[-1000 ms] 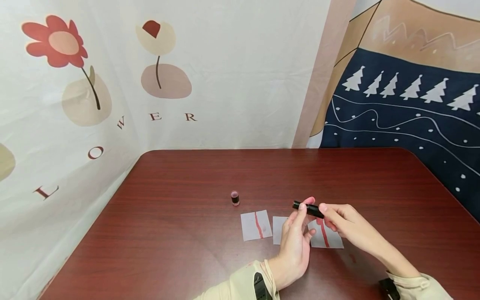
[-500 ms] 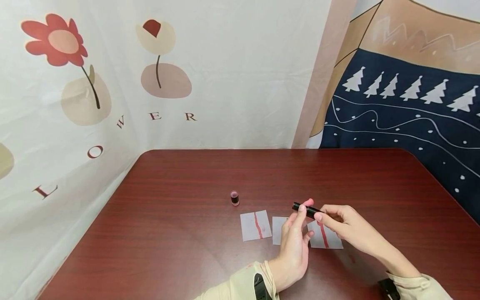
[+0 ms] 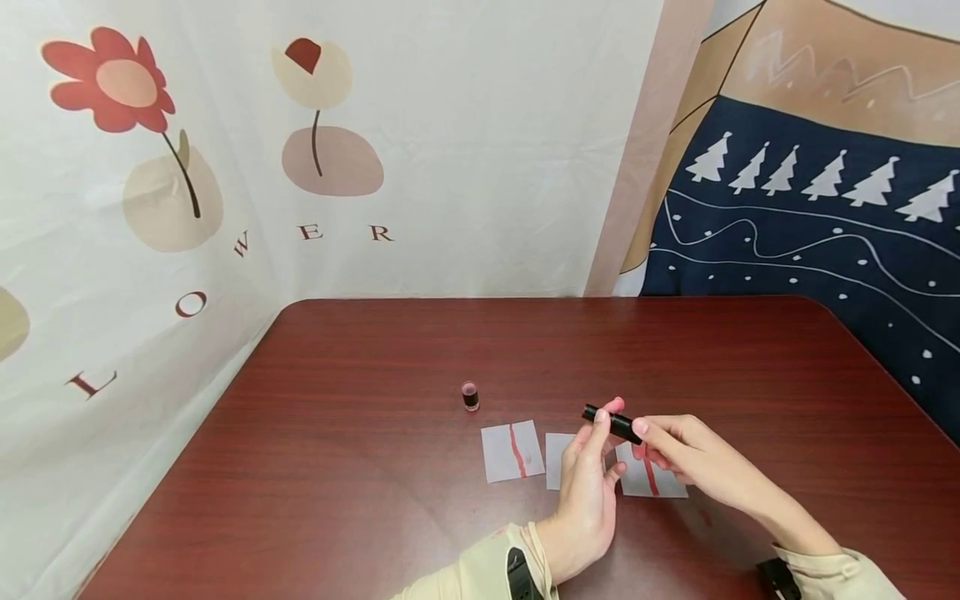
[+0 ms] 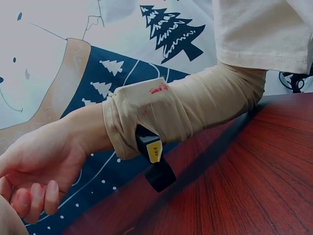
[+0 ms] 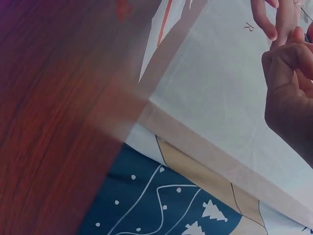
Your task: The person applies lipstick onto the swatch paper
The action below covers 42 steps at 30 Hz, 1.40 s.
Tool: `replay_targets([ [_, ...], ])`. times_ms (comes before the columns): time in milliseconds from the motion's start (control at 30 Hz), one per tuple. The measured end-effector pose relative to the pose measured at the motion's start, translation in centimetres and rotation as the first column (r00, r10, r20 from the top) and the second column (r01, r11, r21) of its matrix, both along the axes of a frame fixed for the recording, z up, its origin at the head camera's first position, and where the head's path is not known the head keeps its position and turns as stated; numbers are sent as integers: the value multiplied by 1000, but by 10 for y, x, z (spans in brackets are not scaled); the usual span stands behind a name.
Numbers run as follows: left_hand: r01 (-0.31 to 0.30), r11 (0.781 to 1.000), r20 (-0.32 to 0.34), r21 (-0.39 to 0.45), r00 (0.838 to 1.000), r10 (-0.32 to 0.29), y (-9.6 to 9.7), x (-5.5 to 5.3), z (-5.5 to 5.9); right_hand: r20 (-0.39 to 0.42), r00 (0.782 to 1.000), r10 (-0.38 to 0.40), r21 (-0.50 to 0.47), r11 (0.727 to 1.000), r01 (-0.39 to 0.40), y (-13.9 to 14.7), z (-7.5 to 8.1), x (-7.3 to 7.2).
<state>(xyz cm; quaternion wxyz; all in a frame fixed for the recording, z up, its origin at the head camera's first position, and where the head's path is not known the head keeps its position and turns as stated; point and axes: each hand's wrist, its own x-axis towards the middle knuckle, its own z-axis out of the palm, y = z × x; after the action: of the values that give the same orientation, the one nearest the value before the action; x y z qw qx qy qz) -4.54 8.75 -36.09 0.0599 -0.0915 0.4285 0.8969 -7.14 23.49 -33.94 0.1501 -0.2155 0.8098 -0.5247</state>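
A slim black lipstick tube is held by both hands above the paper squares in the head view. My left hand pinches its far end between thumb and fingers, palm turned inward. My right hand grips the near end between thumb and curled fingers. Reddish smears show on the fingertips of both hands. In the left wrist view my right hand has several curled fingers showing, and the tube is out of sight. The right wrist view shows my right hand curled at the edge, left fingers beyond it.
A white paper square with a red streak lies left of my hands. A second square is partly covered by my left hand. A third red-streaked square lies under the right. A small black cylinder with pinkish ends stands behind them.
The tube has shifted slightly left and its near end tilts a bit lower. The right hand moved with it a little; the left hand stays almost the same.
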Motion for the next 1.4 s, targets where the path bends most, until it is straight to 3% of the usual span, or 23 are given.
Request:
replay_targets([
  [267, -6, 1000, -7, -6, 1000, 6, -1, 0, -1, -115, 993, -6, 115, 993, 19, -2, 0, 2],
  [633, -7, 1000, 0, -26, 1000, 7, -2, -2, -1, -4, 1000, 24, 55, 998, -24, -2, 0, 2],
  [1033, -2, 999, 22, -35, 1000, 3, -2, -1, 0, -127, 992, 17, 123, 992, -1, -3, -1, 1],
  [1200, -5, 1000, 30, -25, 1000, 6, -3, 0, -1, -119, 993, 21, 103, 995, -9, -2, -2, 0],
  [1400, -6, 999, 16, -32, 1000, 6, -3, 1, -2, -55, 997, 50, -23, 998, -51, -2, -5, -1],
])
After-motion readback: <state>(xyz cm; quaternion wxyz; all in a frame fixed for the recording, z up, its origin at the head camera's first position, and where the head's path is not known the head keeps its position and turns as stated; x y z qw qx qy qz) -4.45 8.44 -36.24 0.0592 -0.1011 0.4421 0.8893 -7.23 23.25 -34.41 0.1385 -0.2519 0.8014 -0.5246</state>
